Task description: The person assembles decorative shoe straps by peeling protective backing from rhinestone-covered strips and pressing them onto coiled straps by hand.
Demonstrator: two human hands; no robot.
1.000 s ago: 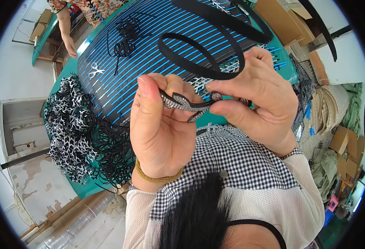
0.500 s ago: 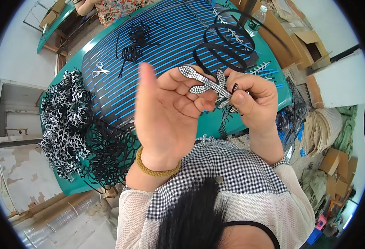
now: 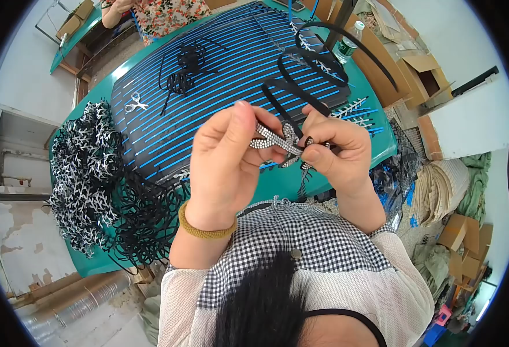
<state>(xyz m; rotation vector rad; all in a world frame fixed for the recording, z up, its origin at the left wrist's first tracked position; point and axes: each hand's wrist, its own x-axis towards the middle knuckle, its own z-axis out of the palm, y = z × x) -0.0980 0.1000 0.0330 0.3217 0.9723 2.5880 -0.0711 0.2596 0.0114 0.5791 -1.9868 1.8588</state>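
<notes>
A leaf-shaped rhinestone trim with black edging is stretched between my two hands above the near side of the table. My left hand has its thumb and curled fingers closed on the trim's left end, hiding the tip. At the other end, my right hand pinches the trim between thumb and fingers. A black flat band rises in loose loops just behind my right hand. Below the trim hangs a thin dark branching strand.
Blue strips line the dark sheet on the green table. Scissors, tangled black cord and a heap of black-and-white trim lie to the left. A water bottle stands at the far right. Another person is across the table.
My left hand has gone from spread, thumb raised, to closed on the trim's left end. The trim has tilted flatter, and my right hand keeps its pinch, slightly further left.
</notes>
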